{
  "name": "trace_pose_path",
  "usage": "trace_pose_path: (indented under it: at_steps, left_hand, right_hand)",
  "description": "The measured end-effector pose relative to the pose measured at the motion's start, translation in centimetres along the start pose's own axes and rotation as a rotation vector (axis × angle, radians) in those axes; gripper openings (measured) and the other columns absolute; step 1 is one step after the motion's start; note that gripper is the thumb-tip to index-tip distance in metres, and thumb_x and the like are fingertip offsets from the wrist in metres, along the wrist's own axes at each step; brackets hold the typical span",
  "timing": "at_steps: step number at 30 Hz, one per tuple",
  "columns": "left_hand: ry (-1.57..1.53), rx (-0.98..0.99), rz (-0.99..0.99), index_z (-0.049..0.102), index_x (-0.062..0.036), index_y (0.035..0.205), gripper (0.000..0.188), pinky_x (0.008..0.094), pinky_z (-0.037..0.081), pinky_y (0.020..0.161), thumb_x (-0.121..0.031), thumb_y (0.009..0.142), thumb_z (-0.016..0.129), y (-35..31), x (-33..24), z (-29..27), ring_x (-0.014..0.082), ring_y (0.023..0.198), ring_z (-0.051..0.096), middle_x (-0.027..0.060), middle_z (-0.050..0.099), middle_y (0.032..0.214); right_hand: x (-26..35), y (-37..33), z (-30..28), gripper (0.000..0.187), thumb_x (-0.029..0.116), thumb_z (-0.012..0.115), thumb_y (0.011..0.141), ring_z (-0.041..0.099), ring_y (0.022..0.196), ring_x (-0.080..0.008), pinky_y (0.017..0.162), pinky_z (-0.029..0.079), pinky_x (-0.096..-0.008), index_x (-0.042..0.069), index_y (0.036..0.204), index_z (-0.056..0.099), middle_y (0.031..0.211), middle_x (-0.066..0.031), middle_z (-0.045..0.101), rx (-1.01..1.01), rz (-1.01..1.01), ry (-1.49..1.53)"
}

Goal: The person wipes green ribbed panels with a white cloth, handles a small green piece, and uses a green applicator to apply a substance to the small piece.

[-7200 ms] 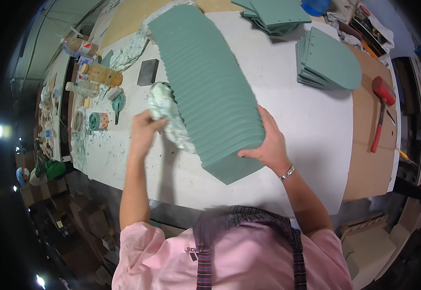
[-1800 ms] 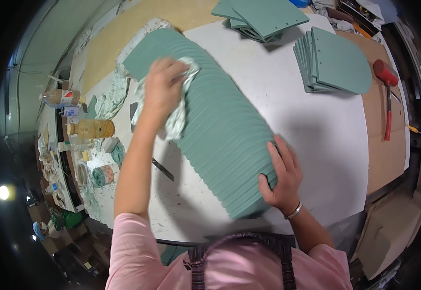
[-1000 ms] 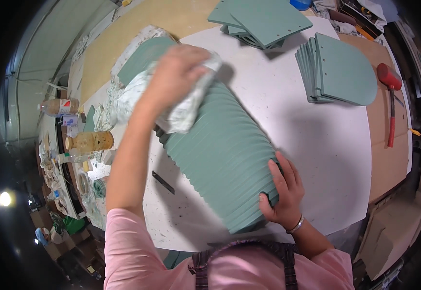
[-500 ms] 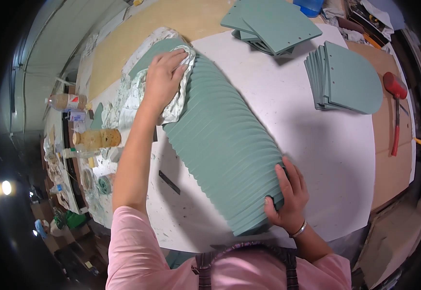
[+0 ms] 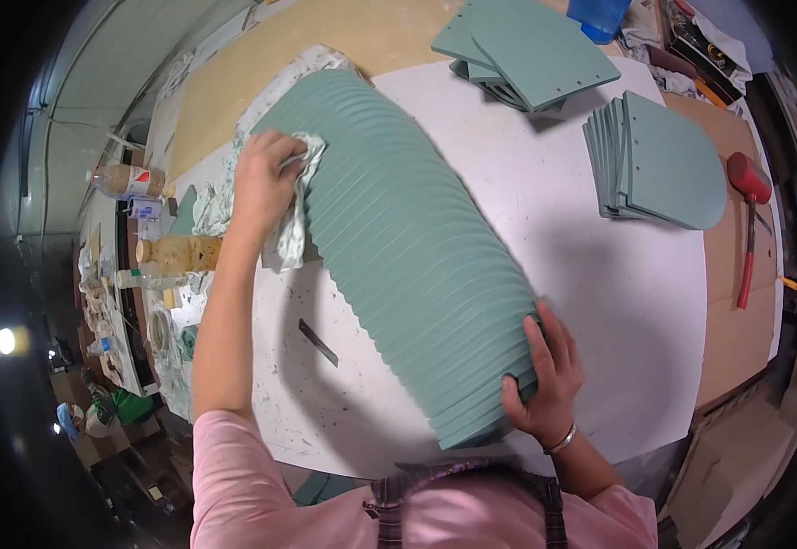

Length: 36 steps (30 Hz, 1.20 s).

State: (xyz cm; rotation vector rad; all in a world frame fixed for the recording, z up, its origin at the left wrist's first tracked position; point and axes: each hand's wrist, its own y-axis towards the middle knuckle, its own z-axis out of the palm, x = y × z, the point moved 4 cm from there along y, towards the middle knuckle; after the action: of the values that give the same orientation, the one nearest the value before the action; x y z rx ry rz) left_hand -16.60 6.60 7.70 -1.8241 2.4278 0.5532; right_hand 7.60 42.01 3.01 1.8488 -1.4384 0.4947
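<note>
A long row of grey-green, round-topped panels, leaning one on another like fanned cards, runs from the far left of the table to my body. My left hand is closed on a crumpled white rag with greenish stains, at the left edge of the row near its far end. At the near right end, my right hand is wrapped round the last panels, thumb on the near side and fingers over the far edge. A thin dark strip lies on the white board left of the row.
Two more stacks of panels, one at the back and one at the right, rest on the white board. A red mallet lies on cardboard. Bottles and a blue container stand around the edges.
My left hand has moved toward me and left with the rag, off the far panel faces to the row's left edge. My right hand stays on the near end.
</note>
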Motion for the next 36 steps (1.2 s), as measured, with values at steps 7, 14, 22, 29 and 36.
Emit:
trace_pose_path:
  at_steps: [7,14,22,29,36]
  left_hand:
    - [0.081,-0.165,0.269,0.067,-0.0034,0.094,0.015,0.0459,0.047,0.084,-0.001,0.08,0.07,3.2,-2.8,-0.6,0.0369,0.095,0.056,0.0131,0.061,0.093]
    - [0.078,-0.035,0.202,0.067,-0.0033,0.093,0.017,0.0448,0.048,0.083,0.002,0.077,0.069,-1.5,1.4,-0.8,0.0359,0.095,0.057,0.0117,0.062,0.094]
    - [-0.059,-0.154,0.147,0.064,-0.0025,0.098,0.02,0.0428,0.046,0.085,0.003,0.079,0.068,1.6,-1.3,1.5,0.0356,0.098,0.056,0.0125,0.061,0.098]
    - [-0.159,-0.067,-0.086,0.073,-0.0019,0.102,0.019,0.0406,0.05,0.085,-0.003,0.083,0.072,-6.1,3.1,-4.0,0.0302,0.095,0.062,0.0112,0.068,0.096]
    - [-0.264,-0.099,0.254,0.075,-0.0063,0.112,0.025,0.0389,0.049,0.099,-0.005,0.088,0.071,-4.6,-8.4,1.3,0.0298,0.113,0.061,0.0083,0.072,0.118]
  right_hand:
    - [1.3,0.2,0.8,0.068,0.028,0.066,0.077,0.06,0.119,-0.046,0.099,0.051,-0.0514,0.001,0.139,0.059,0.141,-0.0277,0.056,-0.016,-0.036,0.041]
    - [0.5,-0.4,0.8,0.068,0.03,0.066,0.079,0.06,0.119,-0.0456,0.098,0.051,-0.0511,0.001,0.14,0.058,0.142,-0.0274,0.057,0.009,0.001,-0.01]
    - [0.5,0.0,0.8,0.067,0.03,0.065,0.081,0.061,0.118,-0.0454,0.097,0.051,-0.0502,0.0,0.141,0.059,0.141,-0.028,0.058,-0.031,-0.018,0.022]
    - [0.9,-0.1,1.0,0.066,0.029,0.065,0.082,0.061,0.119,-0.0455,0.098,0.051,-0.05,-0.001,0.14,0.058,0.141,-0.0275,0.058,-0.019,-0.047,-0.019]
    - [0.8,0.0,0.5,0.066,0.027,0.064,0.083,0.061,0.119,-0.0457,0.097,0.051,-0.0493,-0.002,0.141,0.057,0.141,-0.0276,0.058,-0.022,-0.048,-0.009]
